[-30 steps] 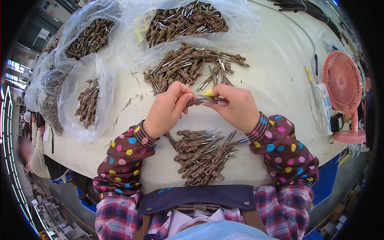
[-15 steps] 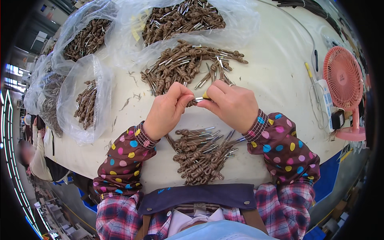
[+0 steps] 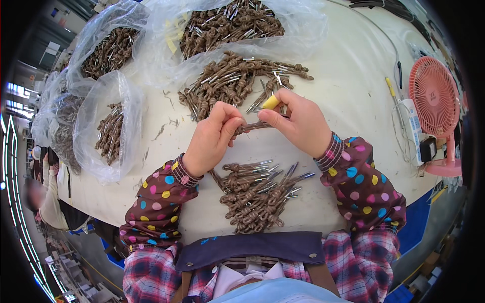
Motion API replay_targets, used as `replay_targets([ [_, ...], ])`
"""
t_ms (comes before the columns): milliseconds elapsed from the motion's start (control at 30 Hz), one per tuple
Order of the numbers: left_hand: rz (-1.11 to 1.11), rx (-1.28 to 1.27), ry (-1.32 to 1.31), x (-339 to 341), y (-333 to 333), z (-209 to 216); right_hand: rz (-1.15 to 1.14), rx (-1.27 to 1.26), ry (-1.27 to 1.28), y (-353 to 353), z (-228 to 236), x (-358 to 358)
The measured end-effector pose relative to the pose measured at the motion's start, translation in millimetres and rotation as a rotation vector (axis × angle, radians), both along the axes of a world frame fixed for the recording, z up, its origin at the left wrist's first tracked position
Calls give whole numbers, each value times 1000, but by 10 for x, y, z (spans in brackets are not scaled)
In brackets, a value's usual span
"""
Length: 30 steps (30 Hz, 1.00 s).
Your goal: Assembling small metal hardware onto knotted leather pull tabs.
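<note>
My left hand (image 3: 212, 135) is closed in a pinch on one end of a brown knotted cord (image 3: 256, 125), in front of the larger pile. The cord stretches across to my right hand (image 3: 299, 122), passing under its thumb into the curled fingers, which partly hide it. My right index finger, with a yellow covering (image 3: 271, 102) at its tip, is lifted away from the thumb. Below my hands lies a small pile of knotted cords (image 3: 255, 197) with shiny metal tips. Just beyond my hands is a larger pile of such cords (image 3: 227, 83).
Clear plastic bags (image 3: 132, 126) filled with similar cords stand at the left and far side of the pale table (image 3: 348, 91). On the right are a pink fan (image 3: 433, 98), a white power strip (image 3: 411, 126) and a yellow-handled tool (image 3: 389, 87). A person (image 3: 53, 197) is at the far left.
My right hand has shifted slightly right, and its index finger has risen off the thumb. More of the cord shows between my hands. My left hand stays nearly in place.
</note>
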<state>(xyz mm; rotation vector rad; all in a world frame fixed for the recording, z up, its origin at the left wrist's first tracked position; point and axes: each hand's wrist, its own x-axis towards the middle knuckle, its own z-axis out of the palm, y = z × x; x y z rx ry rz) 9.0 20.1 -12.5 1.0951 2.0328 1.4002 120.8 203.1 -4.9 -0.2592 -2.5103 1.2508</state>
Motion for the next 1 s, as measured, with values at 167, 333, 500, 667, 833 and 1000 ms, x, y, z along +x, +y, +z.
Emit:
replay_targets([
  [167, -59, 191, -45, -30, -8, -70, 169, -533, -172, 71, -120, -52],
  [333, -152, 26, 572, -76, 6, 75, 140, -362, -127, 15, -58, -4],
  [500, -181, -35, 559, -85, 1, 114, 111, -22, 44, -61, -40, 33],
  [667, -232, -86, 448, -76, -2, 158, 131, -25, 38, -59, -45, 47],
  [833, -297, -61, 523, -121, -30, 142, 141, -111, 4, -48, -11, 44],
  [1000, -291, -5, 519, -166, -39, 117, 144, -235, -18, -33, -21, 32],
])
